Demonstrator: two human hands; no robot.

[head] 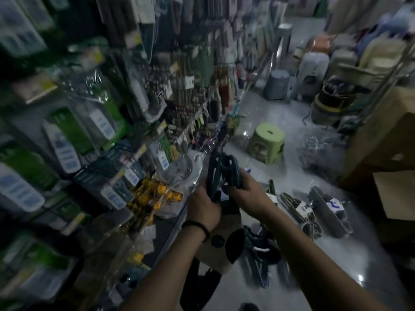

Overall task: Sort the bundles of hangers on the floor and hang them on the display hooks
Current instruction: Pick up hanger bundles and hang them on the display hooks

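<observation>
While motion blur smears the packaged goods on the display wall [74, 135] beyond reading, a person holds a dark bundle of hangers [221, 171] up beside it, both arms extended. The left hand [203, 205] and right hand [247, 194] are each curled round its lower end. More bundles [323, 209], their labels illegible, lie on the floor [336, 254] at right, beyond them a green stool [267, 144].
</observation>
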